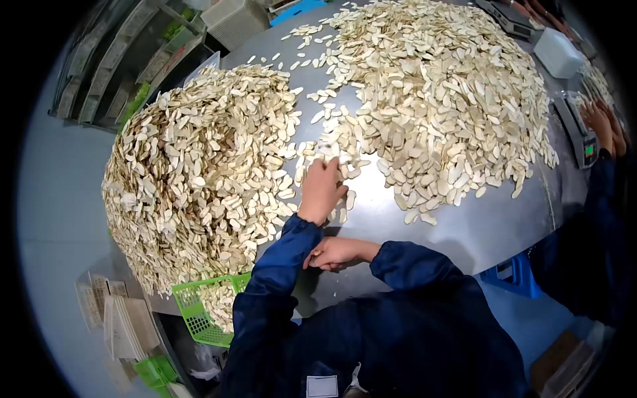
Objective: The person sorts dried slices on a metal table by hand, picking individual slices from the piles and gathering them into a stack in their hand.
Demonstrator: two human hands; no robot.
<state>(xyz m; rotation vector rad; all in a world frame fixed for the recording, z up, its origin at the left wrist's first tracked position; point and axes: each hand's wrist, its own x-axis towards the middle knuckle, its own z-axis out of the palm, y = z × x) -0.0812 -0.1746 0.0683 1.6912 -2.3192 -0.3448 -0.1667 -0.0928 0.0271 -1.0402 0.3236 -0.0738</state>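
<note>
My left hand (321,191) reaches over a small scatter of pale, oblong dried slices (342,136) on the metal table (464,232). Its fingers point down and apart, with the tips touching the slices. Closer to my body, my right hand (337,253) is curled closed beneath my left forearm; whatever it may hold is hidden. A large heap of slices (199,172) lies to the left, and a bigger heap (451,99) spreads to the right and away from me.
A green plastic basket (192,312) with slices sits at the table's near left edge. On the right, another person's hands (604,126) are by a digital scale (576,129). A white container (559,53) stands behind it. A blue stool (512,277) is below the table's edge.
</note>
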